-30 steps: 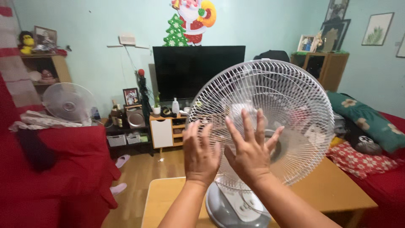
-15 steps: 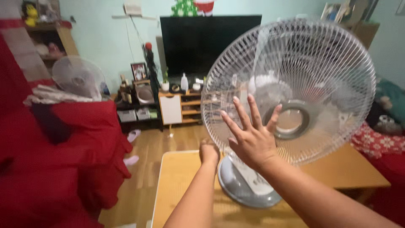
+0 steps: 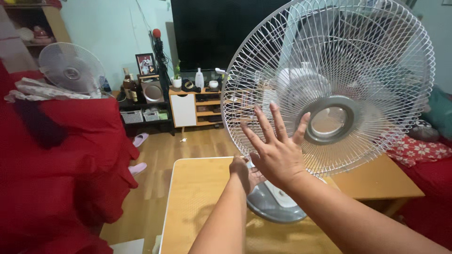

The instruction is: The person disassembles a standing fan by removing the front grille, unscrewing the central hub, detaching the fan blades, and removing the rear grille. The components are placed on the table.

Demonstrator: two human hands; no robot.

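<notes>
White wire fan grille (image 3: 376, 61), matt wooden table (image 3: 197, 197), red cloth sofa cover (image 3: 61, 160)

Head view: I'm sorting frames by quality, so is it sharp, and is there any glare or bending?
Head view: mostly sharp; the right hand and the fan grille wires read crisply. Soft room light, no strong glare; the TV stays dark. Faint shadow under the left hand on the table. Wide-angle stretch near the edges.

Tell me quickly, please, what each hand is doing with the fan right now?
Left hand: low at the fan grille, fingers hidden; cannot tell whether it grips.
Right hand: open, fingers spread flat against the grille, holding nothing.
</notes>
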